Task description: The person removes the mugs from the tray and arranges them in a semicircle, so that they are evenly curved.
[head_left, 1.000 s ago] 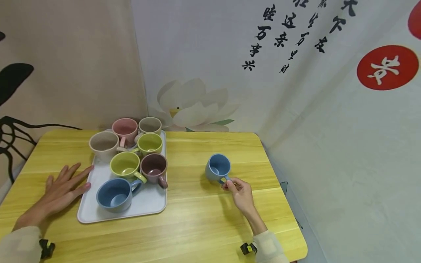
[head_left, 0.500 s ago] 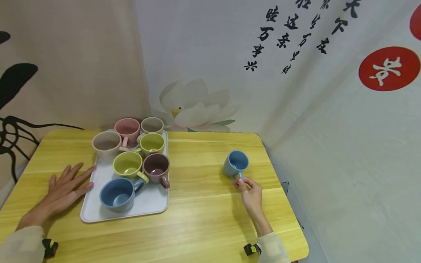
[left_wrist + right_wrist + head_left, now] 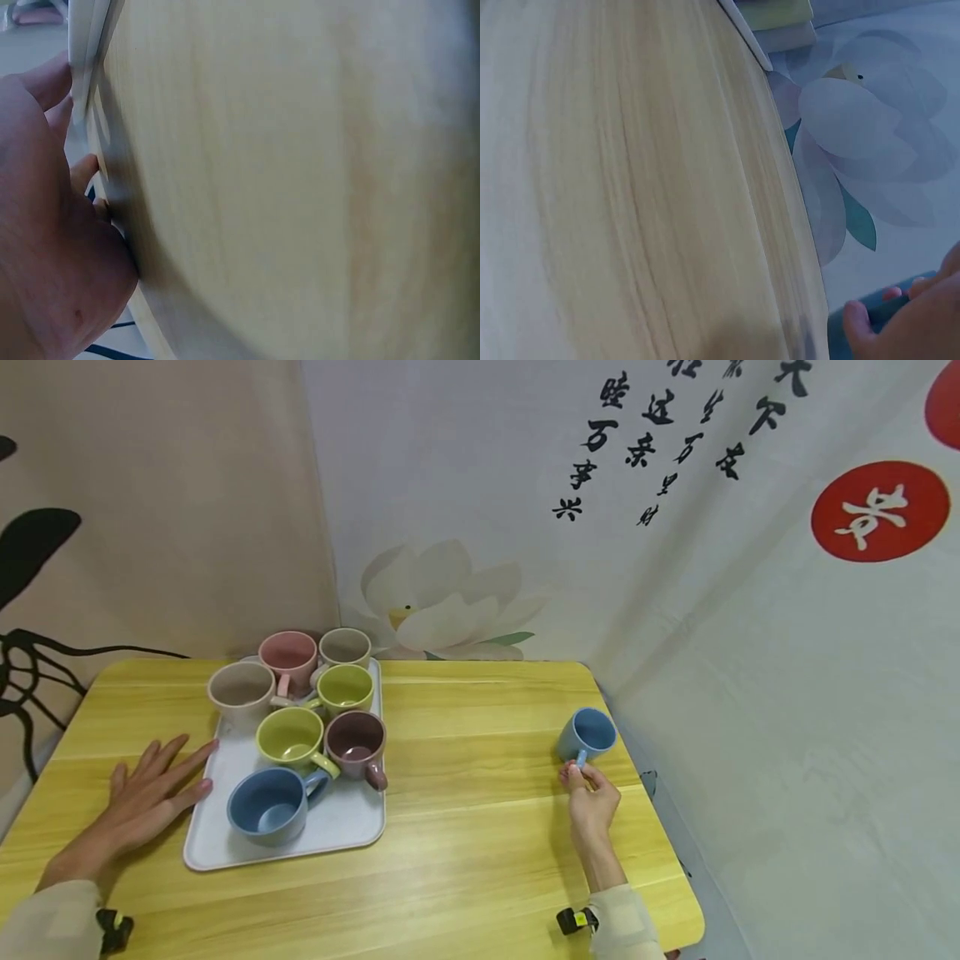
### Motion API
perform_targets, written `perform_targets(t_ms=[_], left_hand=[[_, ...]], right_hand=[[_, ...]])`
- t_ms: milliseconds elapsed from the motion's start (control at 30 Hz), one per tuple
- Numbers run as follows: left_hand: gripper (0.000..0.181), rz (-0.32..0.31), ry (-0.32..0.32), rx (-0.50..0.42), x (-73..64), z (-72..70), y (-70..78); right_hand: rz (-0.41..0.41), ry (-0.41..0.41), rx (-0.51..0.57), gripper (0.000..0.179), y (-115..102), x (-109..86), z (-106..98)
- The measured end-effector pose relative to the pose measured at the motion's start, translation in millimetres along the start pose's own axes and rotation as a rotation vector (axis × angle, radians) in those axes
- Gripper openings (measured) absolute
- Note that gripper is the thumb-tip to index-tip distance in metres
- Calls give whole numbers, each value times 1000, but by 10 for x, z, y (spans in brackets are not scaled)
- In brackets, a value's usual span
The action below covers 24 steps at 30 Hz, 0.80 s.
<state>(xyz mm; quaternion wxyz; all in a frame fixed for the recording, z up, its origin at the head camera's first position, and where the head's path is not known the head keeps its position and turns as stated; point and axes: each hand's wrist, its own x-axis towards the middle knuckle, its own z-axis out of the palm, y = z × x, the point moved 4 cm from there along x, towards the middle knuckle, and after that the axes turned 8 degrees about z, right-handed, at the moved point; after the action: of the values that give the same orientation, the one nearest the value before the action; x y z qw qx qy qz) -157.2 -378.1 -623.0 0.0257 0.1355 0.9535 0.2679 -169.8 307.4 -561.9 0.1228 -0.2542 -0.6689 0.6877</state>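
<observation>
At the table's right side, my right hand [image 3: 594, 800] pinches the handle of an upright blue mug [image 3: 588, 733] between thumb and fingers. Whether its base touches the wood I cannot tell. In the right wrist view only part of that hand [image 3: 911, 324] and a sliver of the mug show. My left hand [image 3: 146, 795] lies spread on the left, its fingertips touching the edge of a white tray [image 3: 345, 822]. On the tray stand several mugs: a wide blue mug [image 3: 267, 806], a purple mug [image 3: 356, 746], yellow-green ones, a pink mug [image 3: 288, 658] and beige ones.
The yellow wooden table [image 3: 465, 868] ends on the right just beyond the blue mug. Behind it hangs a pale curtain [image 3: 450, 468] with a lotus print and black characters. A black wire-like object [image 3: 37, 672] stands past the left edge.
My right hand has carried the blue mug rightward across the table, from right of the middle to near the right edge. The left hand and the tray have stayed in place.
</observation>
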Motion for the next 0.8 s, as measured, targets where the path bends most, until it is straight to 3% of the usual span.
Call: perform_targets(t_ms=[300, 533, 800], left_hand=[[72, 17, 28, 17, -9, -15, 28], [72, 14, 28, 11, -6, -10, 27], [72, 21, 40, 18, 0, -10, 34]], right_hand=[[48, 119, 168, 28, 51, 76, -102], [58, 236, 247, 20, 50, 122, -159], [106, 266, 301, 9, 128, 127, -156]])
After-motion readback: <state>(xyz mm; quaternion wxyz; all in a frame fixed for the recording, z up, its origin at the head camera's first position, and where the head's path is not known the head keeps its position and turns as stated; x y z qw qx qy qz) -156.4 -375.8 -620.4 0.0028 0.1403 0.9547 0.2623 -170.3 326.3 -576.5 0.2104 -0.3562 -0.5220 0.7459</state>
